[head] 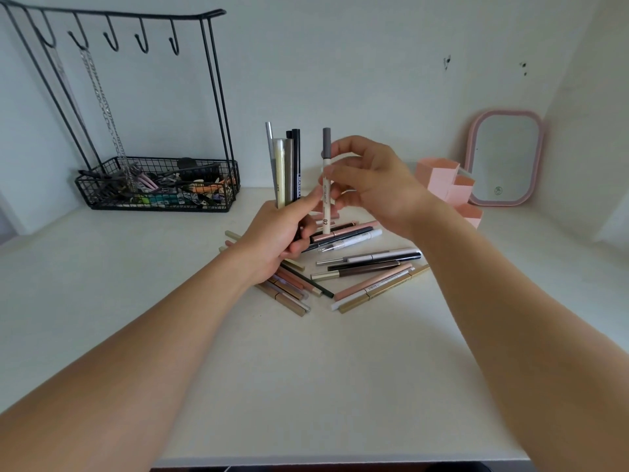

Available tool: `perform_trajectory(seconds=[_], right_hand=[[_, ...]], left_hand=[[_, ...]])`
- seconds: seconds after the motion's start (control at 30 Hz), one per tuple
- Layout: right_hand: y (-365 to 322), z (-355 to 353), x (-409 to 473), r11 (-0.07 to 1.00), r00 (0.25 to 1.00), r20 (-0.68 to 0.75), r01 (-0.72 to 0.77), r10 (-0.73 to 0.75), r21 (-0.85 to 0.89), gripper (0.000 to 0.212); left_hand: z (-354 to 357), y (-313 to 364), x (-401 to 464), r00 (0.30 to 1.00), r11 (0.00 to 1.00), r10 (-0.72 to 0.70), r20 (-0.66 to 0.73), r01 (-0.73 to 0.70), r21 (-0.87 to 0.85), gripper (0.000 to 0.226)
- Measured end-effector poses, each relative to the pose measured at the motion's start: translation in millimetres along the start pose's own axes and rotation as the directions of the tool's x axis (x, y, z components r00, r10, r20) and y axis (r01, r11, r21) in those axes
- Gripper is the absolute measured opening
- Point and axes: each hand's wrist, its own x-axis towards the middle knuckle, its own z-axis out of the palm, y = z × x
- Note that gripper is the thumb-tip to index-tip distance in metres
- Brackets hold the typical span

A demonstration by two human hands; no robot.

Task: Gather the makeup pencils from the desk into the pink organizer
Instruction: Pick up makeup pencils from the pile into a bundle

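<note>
- While the left hand [275,233] gripped a bundle of pencils [285,165] upright above the table [306,386], its fingers were clamped round their lower ends.
- Right hand [371,185] pinched a white pencil with a grey cap [326,185], fingers closed on its middle; it stood nearly vertical, just beside the bundle, "02" printed near the bottom.
- Loose makeup pencils [367,267] lay scattered on the table under and in front of both hands, some overlapping.
- Pink organizer [442,182] stood right of the hands, partly hidden by the right wrist.
- Pink-framed mirror [503,158] leaned behind it.
- Black wire rack [156,185] with hooks sat far left, basket full of clips.
</note>
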Motion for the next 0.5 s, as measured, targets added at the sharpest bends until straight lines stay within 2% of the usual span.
perform_trajectory(seconds=[0.07,0.23,0.37,0.5], right_hand=[[1,1,0,1.0,1.0,-0.006,-0.011,0.011,0.027,0.015],[5,5,-2,0.993,0.996,0.048,-0.079,0.075,0.091,0.013],[5,5,-3,0.986,0.992,0.096,-0.091,0.078,0.138,0.013],[15,7,2,0.995,0.991,0.089,-0.101,0.099,0.019,0.016]], left_hand=[[1,1,-1,1.0,1.0,0.017,0.016,-0.017,-0.01,0.053],[3,3,-5,0.998,1.0,0.006,0.055,-0.005,-0.011,0.036],[5,5,-7,0.997,1.0,-0.018,0.069,0.019,-0.017,0.036],[7,2,-7,0.998,1.0,-0.012,0.067,0.011,0.02,0.027]])
